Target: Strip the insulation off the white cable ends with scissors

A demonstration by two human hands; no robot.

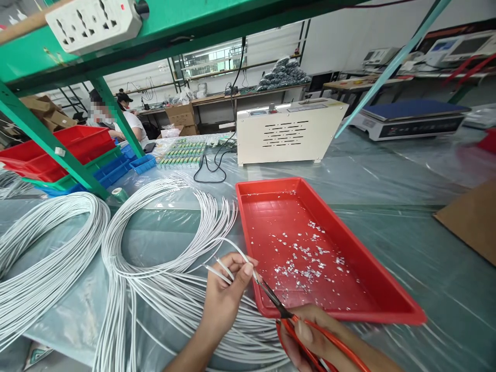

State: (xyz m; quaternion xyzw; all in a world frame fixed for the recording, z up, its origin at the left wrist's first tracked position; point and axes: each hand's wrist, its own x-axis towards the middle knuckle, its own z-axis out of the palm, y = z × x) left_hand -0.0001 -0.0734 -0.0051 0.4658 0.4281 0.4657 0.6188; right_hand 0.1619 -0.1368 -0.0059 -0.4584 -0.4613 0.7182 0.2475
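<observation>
Between its thumb and fingers, my left hand pinches a white cable, its end pointing down to the right; other white ends poke out behind the fingers. My right hand grips red-handled scissors, whose blades meet the cable end just past my left fingertips. Whether the blades touch the wire inside is too small to tell. Under the blades lies the near left rim of a red tray, with silvery scraps scattered over its floor. A coiled bundle of white cables spreads to the left and beneath my left hand.
Another cable coil lies far left. Behind the tray stand a cream machine and a scale. Stacked bins sit beyond a green frame post. A power strip hangs overhead. A person sits at the back left.
</observation>
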